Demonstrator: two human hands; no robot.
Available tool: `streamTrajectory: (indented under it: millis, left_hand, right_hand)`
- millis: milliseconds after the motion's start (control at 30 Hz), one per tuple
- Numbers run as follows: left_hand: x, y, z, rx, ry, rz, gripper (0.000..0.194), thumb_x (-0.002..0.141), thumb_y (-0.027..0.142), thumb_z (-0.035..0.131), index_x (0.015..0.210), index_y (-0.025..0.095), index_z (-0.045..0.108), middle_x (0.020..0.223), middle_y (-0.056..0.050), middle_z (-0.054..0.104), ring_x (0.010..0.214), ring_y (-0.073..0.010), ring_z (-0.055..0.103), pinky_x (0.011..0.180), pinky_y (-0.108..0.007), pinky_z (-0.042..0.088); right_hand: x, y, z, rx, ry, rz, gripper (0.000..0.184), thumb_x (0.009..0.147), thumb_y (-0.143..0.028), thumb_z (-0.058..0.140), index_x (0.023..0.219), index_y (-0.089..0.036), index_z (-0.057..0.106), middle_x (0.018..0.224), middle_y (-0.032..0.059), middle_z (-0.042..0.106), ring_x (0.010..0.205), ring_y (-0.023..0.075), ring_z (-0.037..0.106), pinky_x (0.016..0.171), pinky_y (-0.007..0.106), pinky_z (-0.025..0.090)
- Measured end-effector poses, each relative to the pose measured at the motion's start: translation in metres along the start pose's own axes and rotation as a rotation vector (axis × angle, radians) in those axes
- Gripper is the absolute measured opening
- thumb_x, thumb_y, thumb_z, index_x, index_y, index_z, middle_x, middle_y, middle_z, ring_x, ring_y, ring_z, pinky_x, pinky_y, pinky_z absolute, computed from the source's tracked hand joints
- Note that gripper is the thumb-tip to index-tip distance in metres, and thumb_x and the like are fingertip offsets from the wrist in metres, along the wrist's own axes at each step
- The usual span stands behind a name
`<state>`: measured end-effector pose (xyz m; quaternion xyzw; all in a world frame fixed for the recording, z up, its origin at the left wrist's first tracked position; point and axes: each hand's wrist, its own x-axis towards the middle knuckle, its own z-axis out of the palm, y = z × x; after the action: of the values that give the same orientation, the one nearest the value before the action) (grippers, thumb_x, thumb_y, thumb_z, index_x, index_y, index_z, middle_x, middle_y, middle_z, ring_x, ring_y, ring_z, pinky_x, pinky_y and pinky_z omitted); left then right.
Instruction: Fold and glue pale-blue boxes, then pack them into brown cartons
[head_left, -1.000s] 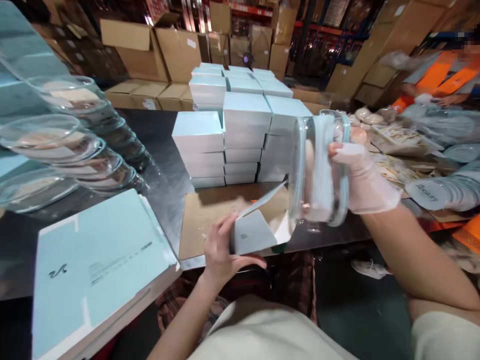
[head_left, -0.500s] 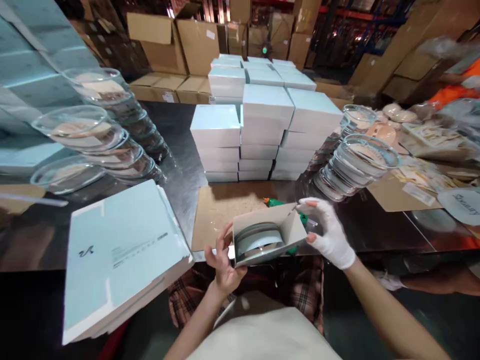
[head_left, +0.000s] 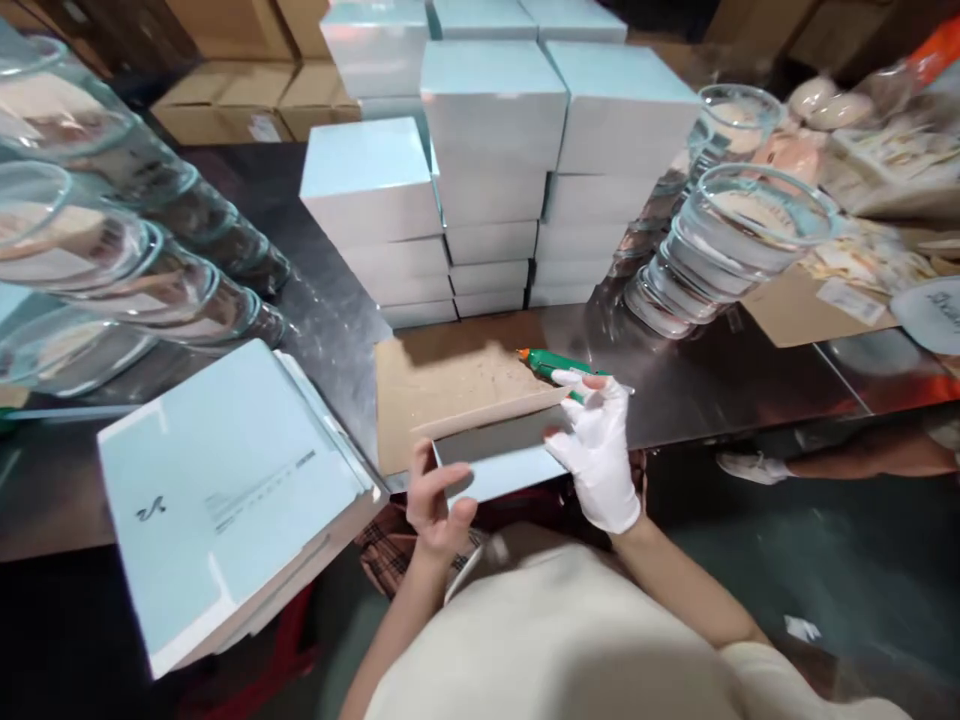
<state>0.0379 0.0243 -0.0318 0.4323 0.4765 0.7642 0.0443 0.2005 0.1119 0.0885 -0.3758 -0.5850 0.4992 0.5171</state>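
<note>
A small pale blue box [head_left: 495,458] sits at the near edge of the steel table, held between both hands. My bare left hand [head_left: 433,500] grips its left end with curled fingers. My right hand [head_left: 597,448], in a white glove, presses on its right end and top flap, which lies folded down. A brown cardboard sheet [head_left: 442,390] lies under and behind the box. Just beyond my right hand's fingertips lies a green marker [head_left: 551,366].
Stacks of closed pale blue boxes [head_left: 487,160] stand behind the cardboard. Nested glass bowls lie in tilted rows at the left [head_left: 112,260] and right [head_left: 720,240]. A pile of flat blue box blanks [head_left: 225,490] overhangs the table's near left edge. Cardboard cartons [head_left: 240,100] stand at the back.
The glass dish my right hand held has gone into the box. The box's flap has since been folded shut. The view has tilted down and moved closer.
</note>
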Motion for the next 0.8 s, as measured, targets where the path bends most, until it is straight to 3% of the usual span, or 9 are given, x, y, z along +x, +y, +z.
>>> streamTrajectory:
  millis: [67,167,233,300,367,433,533,667,800]
  left_hand:
    - [0.009,0.002,-0.005,0.064,-0.071,0.169,0.049,0.095,0.071,0.068,0.097,0.024,0.079,0.092,-0.004,0.069,0.104,-0.0224,0.068,0.094,-0.033,0.056]
    - [0.02,0.003,-0.011,0.105,-0.142,0.246,0.074,0.088,0.089,0.059,0.097,0.019,0.082,0.098,-0.007,0.068,0.098,-0.0225,0.07,0.086,-0.033,0.057]
    - [0.023,0.0,-0.012,0.153,-0.162,0.312,0.072,0.084,0.088,0.065,0.101,0.02,0.081,0.098,-0.007,0.069,0.098,-0.023,0.071,0.094,-0.035,0.056]
    - [0.022,-0.006,-0.009,0.177,-0.194,0.371,0.054,0.088,0.072,0.077,0.11,0.023,0.078,0.093,-0.004,0.07,0.093,-0.0212,0.071,0.106,-0.038,0.053]
    - [0.019,-0.011,-0.002,0.16,-0.195,0.404,0.04,0.091,0.056,0.08,0.115,0.025,0.074,0.087,-0.001,0.071,0.087,-0.0209,0.07,0.11,-0.042,0.051]
    - [0.017,-0.009,0.003,0.161,-0.113,0.38,0.035,0.092,0.053,0.078,0.111,0.025,0.074,0.085,-0.002,0.071,0.094,-0.0244,0.07,0.11,-0.045,0.051]
    - [0.013,0.006,0.004,0.183,0.0,0.18,0.034,0.09,0.055,0.079,0.106,0.025,0.076,0.09,-0.004,0.072,0.112,-0.0283,0.069,0.113,-0.047,0.05]
    - [0.007,0.028,0.003,0.178,-0.089,-0.134,0.03,0.092,0.05,0.079,0.107,0.023,0.078,0.103,-0.005,0.076,0.12,-0.0269,0.068,0.111,-0.041,0.05]
    - [0.007,0.034,0.016,0.199,-0.137,-0.212,0.028,0.093,0.048,0.08,0.106,0.023,0.078,0.107,-0.006,0.077,0.119,-0.0267,0.067,0.105,-0.038,0.051]
  right_hand:
    - [0.002,0.005,-0.023,-0.176,0.019,0.047,0.045,0.093,-0.06,0.07,0.12,-0.027,0.057,0.128,0.0091,0.072,0.108,0.0223,0.072,0.095,0.037,0.06]
    - [0.01,0.013,-0.059,-0.797,0.046,0.189,0.049,0.1,-0.068,0.047,0.099,-0.022,0.065,0.108,0.013,0.075,0.105,0.0289,0.072,0.097,0.043,0.056]
    - [0.019,0.017,-0.07,-1.161,-0.028,0.379,0.05,0.096,-0.067,0.054,0.102,-0.02,0.069,0.11,0.0159,0.075,0.105,0.0329,0.072,0.094,0.043,0.054]
    - [0.031,0.023,-0.07,-1.3,-0.092,0.531,0.046,0.089,-0.059,0.069,0.111,-0.018,0.07,0.114,0.0188,0.076,0.102,0.0342,0.074,0.087,0.04,0.054]
    - [0.043,0.032,-0.068,-1.199,-0.073,0.567,0.042,0.078,-0.044,0.079,0.108,-0.016,0.071,0.105,0.0172,0.077,0.091,0.0303,0.074,0.077,0.034,0.052]
    - [0.052,0.039,-0.07,-0.841,0.007,0.601,0.028,0.069,-0.035,0.079,0.088,-0.016,0.07,0.078,0.0101,0.073,0.07,0.0226,0.067,0.063,0.029,0.047]
    - [0.053,0.039,-0.077,-0.353,0.105,0.622,0.028,0.063,-0.039,0.076,0.071,-0.018,0.061,0.057,0.0019,0.061,0.052,0.014,0.053,0.05,0.026,0.041]
    - [0.034,0.016,-0.076,-0.233,0.249,0.337,0.045,0.061,-0.046,0.088,0.088,-0.019,0.063,0.075,0.0028,0.073,0.062,0.0159,0.065,0.058,0.026,0.055]
    - [0.005,-0.008,-0.071,-0.201,0.033,0.279,0.04,0.076,-0.054,0.086,0.08,-0.019,0.068,0.065,0.0026,0.067,0.055,0.0148,0.059,0.052,0.027,0.052]
